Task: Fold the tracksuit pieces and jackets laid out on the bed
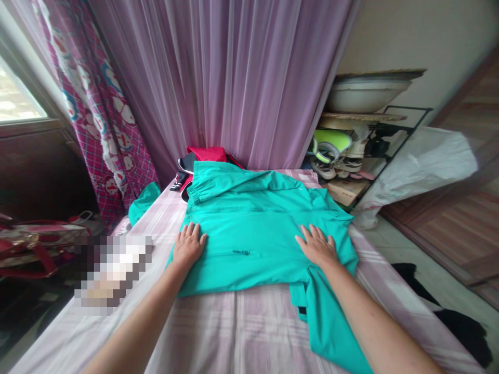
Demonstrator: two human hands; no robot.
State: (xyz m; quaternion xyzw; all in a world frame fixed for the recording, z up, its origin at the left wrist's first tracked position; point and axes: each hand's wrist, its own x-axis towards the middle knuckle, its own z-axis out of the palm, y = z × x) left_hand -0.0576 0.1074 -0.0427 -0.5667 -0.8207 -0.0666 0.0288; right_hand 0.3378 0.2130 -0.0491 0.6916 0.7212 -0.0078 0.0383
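A teal zip jacket [249, 234] lies spread on a checked bedsheet [234, 332]. My left hand [189, 244] rests flat on its left edge, fingers spread. On the right part of the jacket, my right hand [316, 244] also lies flat with its fingers apart. Between the hands a short zipper pull [243, 253] shows on the cloth. One sleeve [331, 322] runs toward me beneath my right forearm, which covers part of it. Another sleeve [222, 182] is folded across the far side, its gathered cuff at the left.
Red and black clothing [202, 154] lies behind the jacket, by the purple curtain [234, 78]. More teal cloth [144, 201] sits at the bed's left edge. A shoe rack [405, 135] with a basin [368, 93] on top stands at the right. Dark cloth [460, 322] is on the floor.
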